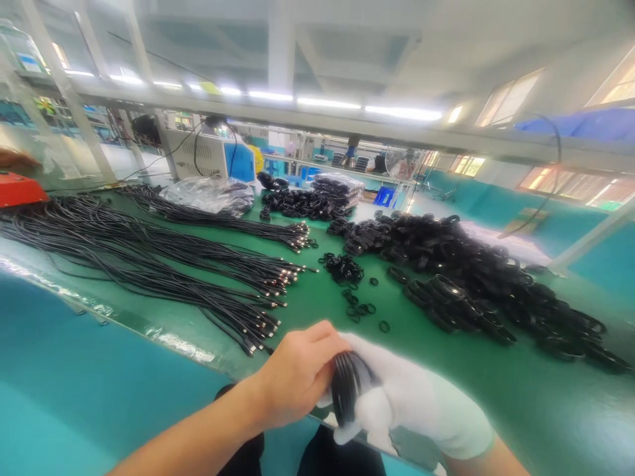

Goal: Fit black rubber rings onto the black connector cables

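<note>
Over the table's front edge, both of my hands close on one coiled black cable [346, 387]. My bare left hand [302, 370] grips the coil's upper left side with bent fingers. From the right, my right hand [397, 393], in a white glove, wraps round the same coil with its thumb across the front. Part of the coil is hidden behind the glove. Just beyond my hands lie several small black rings [360, 307] on the green table mat [317, 297], with a small heap of similar rings [342, 268] behind them.
Long straight black cables [163, 251] with metal plugs spread across the left. A large pile of coiled cables [456, 271] covers the right, and another coil pile [302, 203] stands farther back. Clear plastic bags [208, 195] and a red object [22, 188] lie at the left.
</note>
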`<state>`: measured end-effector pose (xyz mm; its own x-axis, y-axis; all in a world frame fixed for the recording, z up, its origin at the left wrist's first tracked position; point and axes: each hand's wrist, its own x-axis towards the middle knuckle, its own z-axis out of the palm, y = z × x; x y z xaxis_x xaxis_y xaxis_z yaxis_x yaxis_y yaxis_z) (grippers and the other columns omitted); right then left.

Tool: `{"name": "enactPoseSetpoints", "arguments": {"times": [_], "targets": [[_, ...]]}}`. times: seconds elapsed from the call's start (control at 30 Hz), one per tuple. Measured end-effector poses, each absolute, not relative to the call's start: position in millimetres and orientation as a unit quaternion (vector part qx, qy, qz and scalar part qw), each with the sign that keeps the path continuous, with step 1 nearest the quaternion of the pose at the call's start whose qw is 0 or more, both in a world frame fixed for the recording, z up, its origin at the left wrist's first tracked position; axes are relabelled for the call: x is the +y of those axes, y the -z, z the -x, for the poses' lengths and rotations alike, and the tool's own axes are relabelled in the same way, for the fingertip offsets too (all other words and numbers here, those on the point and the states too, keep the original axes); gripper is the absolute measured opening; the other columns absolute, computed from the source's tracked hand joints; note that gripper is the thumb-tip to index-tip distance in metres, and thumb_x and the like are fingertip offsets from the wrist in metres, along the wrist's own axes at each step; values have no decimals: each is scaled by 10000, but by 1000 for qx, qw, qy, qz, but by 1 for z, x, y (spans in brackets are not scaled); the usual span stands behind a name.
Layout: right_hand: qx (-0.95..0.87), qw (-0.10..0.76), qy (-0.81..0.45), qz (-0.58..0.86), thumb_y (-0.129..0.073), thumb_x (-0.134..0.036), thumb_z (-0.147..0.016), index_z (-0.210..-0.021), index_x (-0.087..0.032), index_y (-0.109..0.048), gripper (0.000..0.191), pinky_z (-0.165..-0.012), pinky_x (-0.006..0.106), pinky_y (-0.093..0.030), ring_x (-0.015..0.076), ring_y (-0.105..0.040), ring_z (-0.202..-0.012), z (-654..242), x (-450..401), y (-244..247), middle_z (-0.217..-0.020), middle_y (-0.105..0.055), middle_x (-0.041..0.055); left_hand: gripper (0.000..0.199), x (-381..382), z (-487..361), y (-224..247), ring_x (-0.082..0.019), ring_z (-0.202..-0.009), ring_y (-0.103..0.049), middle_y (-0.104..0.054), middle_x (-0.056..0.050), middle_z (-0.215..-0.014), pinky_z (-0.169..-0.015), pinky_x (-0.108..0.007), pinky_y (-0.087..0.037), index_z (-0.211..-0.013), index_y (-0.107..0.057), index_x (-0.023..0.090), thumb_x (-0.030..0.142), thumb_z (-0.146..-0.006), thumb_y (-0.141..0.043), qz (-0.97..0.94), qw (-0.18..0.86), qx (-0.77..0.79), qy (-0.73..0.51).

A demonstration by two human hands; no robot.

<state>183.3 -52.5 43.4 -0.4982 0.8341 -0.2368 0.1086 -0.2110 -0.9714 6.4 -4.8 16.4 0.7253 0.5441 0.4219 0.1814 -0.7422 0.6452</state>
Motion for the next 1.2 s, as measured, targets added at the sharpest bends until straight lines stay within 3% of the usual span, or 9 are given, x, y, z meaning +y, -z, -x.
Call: {"name": "enactPoseSetpoints", "arguments": {"times": [0.13,0.33,0.5,0.73,0.9,1.03,1.2], "targets": [[-533,311,-658,431,-705,-159,-650,-987,-158,-552,370,-599,284,-496,177,-620,-675,-177,-46,-40,-715,-628,12,294,-3,-8,-20,-124,-790,-539,-553,-16,-866,-726,-228,-436,-972,-628,197,68,-842,-399,-848,329,262,-321],[-505,296,-693,421,-689,-191,-661,-917,-120,-594,282,-647,331,-517,171,-616,-652,-184,-41,-40,-749,-633,54,416,3,-16,-23,-99,-604,-563,-555,39,-777,-566,-216,-488,-1154,-534,261,118,-764,-506,-704,556,339,-283],[-514,340,-684,392,-667,-225,-713,-871,-103,-633,202,-674,330,-517,177,-591,-751,-188,-36,-30,-848,-626,86,319,7,-26,-18,-112,-488,-559,-542,60,-596,-455,-204,-451,-1034,-559,199,144,-721,-539,-661,594,368,-274],[-473,374,-732,317,-628,-253,-766,-876,-69,-637,215,-640,315,-491,153,-582,-687,-183,-37,-10,-838,-613,103,295,7,-30,-24,-108,-407,-519,-538,65,-486,-424,-207,-444,-951,-530,152,100,-660,-530,-629,615,411,-238],[-431,386,-752,317,-642,-258,-781,-901,-78,-624,217,-635,312,-497,168,-602,-720,-177,-36,-1,-803,-610,93,294,14,-34,-12,-99,-401,-541,-580,61,-588,-389,-189,-429,-922,-530,187,99,-642,-517,-666,543,461,-222],[-415,376,-747,359,-649,-243,-774,-906,-82,-616,210,-567,306,-508,158,-608,-617,-172,-36,9,-730,-620,81,228,19,-35,-3,-112,-446,-562,-615,47,-653,-382,-193,-404,-878,-557,206,142,-659,-548,-716,465,488,-180],[-368,400,-769,336,-658,-232,-748,-825,-86,-615,170,-498,292,-517,153,-597,-596,-175,-33,21,-721,-597,61,214,11,-30,-3,-136,-657,-610,-651,32,-718,-554,-214,-454,-924,-613,224,136,-735,-564,-786,316,476,-235]]}}
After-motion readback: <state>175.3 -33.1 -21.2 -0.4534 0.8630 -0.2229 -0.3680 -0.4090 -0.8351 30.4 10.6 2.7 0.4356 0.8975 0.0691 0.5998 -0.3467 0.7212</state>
